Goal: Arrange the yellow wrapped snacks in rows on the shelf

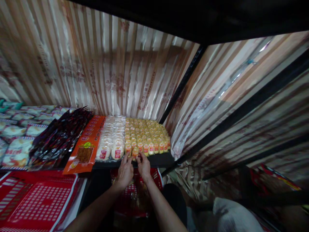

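At the front edge of a dark shelf [154, 158], my left hand [126, 170] and my right hand [144, 166] meet around a small yellow wrapped snack pack [135, 152] with an orange label. Fingertips of both hands pinch it from its two sides. Just behind it stand tight rows of matching yellow packs [147, 132], labels facing me. Left of these lie white round wrapped crackers [106, 152] with red labels, in two columns. The exact contact of the fingertips is small and dim.
Further left are an orange snack bag [84, 151], dark shiny packets [60, 138] and white bags [18, 149]. A red basket [41, 199] sits at lower left; another red basket [155, 178] is below my hands. A black post [182, 85] rises at the shelf's right end.
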Demonstrator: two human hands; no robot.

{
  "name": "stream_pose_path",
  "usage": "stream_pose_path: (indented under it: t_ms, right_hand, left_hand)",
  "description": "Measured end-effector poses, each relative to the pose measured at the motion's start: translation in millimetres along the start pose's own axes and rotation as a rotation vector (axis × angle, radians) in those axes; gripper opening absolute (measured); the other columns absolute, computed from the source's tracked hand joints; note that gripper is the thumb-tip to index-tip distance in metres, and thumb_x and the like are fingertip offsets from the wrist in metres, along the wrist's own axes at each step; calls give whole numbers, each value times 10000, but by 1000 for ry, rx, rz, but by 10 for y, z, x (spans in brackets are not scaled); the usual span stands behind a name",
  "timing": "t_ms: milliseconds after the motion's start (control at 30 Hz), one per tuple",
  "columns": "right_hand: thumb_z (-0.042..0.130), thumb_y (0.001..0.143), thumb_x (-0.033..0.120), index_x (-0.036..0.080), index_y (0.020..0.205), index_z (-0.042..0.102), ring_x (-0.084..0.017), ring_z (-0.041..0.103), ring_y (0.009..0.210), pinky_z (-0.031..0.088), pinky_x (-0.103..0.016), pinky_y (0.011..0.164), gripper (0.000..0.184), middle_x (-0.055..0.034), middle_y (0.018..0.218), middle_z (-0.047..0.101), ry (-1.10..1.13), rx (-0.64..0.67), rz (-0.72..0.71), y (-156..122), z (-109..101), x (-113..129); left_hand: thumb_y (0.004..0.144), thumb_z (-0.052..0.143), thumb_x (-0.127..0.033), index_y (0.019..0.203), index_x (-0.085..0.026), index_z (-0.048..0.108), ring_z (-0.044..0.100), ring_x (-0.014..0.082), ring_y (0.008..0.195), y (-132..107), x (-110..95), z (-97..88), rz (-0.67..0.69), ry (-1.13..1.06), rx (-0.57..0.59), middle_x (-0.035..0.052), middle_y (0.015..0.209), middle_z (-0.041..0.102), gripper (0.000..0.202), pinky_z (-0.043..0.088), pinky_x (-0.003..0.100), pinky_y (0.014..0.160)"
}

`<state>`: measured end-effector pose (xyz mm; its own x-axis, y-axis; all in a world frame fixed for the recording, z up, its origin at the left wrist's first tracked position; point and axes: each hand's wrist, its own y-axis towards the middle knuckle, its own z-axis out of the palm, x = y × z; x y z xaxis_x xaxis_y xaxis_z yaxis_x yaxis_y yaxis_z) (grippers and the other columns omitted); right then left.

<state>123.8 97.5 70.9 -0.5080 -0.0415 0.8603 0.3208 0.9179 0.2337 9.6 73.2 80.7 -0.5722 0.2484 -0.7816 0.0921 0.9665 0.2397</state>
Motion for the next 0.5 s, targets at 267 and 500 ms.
stream_pose_path:
  t_ms: [267, 500]
  right_hand:
    - [454, 766, 203, 162, 1021, 540, -154, 592, 722, 478, -281, 701, 272, -70, 931, 623, -101, -35, -74, -9, 21, 61]
    - [414, 782, 185, 188, 925, 546, -170, 555, 826, 473, -294, 743, 195, -67, 909, 562, -105, -68, -159, -66, 77, -22]
  left_hand:
    - [726, 364, -6, 1242, -132, 460, 330, 206, 1281, 53, 120, 119, 60, 210, 121, 115, 1367, 389, 540, 304, 351, 1065]
    - [722, 365, -12, 1255, -152, 459, 438, 189, 1172, 41, 79, 92, 21, 230, 151, 117, 1313, 411, 558, 380, 296, 992]
